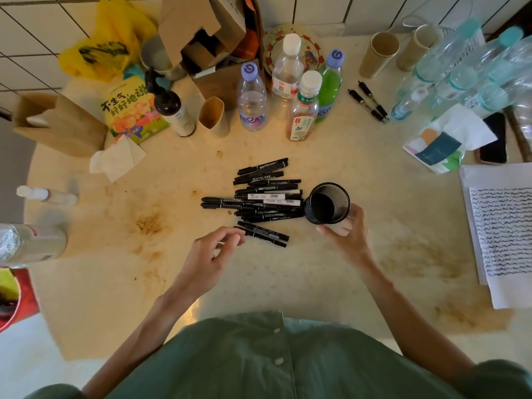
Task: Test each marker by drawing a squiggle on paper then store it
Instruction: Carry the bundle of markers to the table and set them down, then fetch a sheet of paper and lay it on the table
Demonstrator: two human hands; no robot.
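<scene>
A green shirt point(259, 358) fills the near edge; beyond it the pile of markers point(259, 197) lies mid-table, its nearest marker point(263, 234) touched by the left hand's point(213, 254) loosely curled fingertips. The mesh cup point(326, 203) is gripped by the right hand point(347, 234) and looks empty, while the paper point(503, 231) at right is covered in squiggles, so storing seems barely begun

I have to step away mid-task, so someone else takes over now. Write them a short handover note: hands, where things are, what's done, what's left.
Left hand: fingertips at the end of a marker lying on the table, not yet lifted.
Right hand: holds the mesh cup, which looks empty.
Marker pile lies left of the cup.
Paper, far right, is already covered in squiggle rows.
Left: test each marker, then drop it in the cup.
</scene>
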